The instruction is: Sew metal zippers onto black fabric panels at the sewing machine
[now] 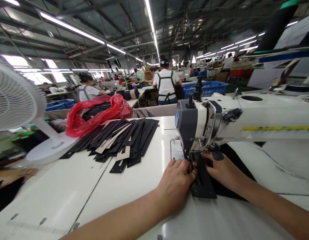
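Note:
Under the head of a white and grey sewing machine (191, 125) lies a black slotted strip (204, 191) on top of a larger black panel (234, 166). My left hand (176, 181) is closed at the strip's left edge, thumb and fingertips pressed together on it near the slot. From the right, my right hand (223, 168) reaches in close to the presser foot, its bent fingers gripping the strip's right side over the panel. A dark round patch sits on that hand. The machine head and my fingers hide the needle and the far end of the strip.
Many black slotted strips (144, 136), a few beige underneath, lie fanned on the white table (129, 196). Behind them rests a red plastic bag (81, 123). A white fan (53, 143) stands left. Beyond are co-workers (167, 81) and a blue crate (207, 88).

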Motion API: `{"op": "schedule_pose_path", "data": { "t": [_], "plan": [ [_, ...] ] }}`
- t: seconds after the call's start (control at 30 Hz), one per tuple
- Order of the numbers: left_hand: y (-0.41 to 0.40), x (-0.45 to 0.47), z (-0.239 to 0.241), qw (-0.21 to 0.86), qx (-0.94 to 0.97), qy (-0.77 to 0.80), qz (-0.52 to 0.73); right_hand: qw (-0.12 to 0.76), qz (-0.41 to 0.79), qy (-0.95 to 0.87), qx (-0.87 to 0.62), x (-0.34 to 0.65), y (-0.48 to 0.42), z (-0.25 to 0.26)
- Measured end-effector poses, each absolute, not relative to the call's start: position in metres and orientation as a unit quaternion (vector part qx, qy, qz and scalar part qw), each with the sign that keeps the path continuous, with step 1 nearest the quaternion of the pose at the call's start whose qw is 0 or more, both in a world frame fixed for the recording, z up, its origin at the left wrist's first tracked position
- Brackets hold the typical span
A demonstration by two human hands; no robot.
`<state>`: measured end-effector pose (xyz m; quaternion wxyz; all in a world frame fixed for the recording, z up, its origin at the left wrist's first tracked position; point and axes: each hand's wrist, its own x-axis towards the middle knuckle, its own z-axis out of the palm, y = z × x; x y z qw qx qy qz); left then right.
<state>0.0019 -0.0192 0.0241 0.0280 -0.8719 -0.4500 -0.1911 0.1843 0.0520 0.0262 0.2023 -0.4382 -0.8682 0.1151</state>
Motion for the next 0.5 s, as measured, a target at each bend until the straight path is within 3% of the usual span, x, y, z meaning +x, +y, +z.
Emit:
{"op": "schedule_pose_path", "data": {
  "t": [0.37, 0.5],
  "plan": [
    [-0.022, -0.005, 0.022, -0.003, -0.867, -0.445, -0.223, 0.182, 0.022, -0.813, -0.553, 0.173, 0.052, 0.023],
    [-0.033, -0.01, 0.021, -0.022, -0.857, -0.418, -0.301, 0.243, 0.016, -0.899, -0.365, 0.191, 0.007, 0.025]
  ]
}}
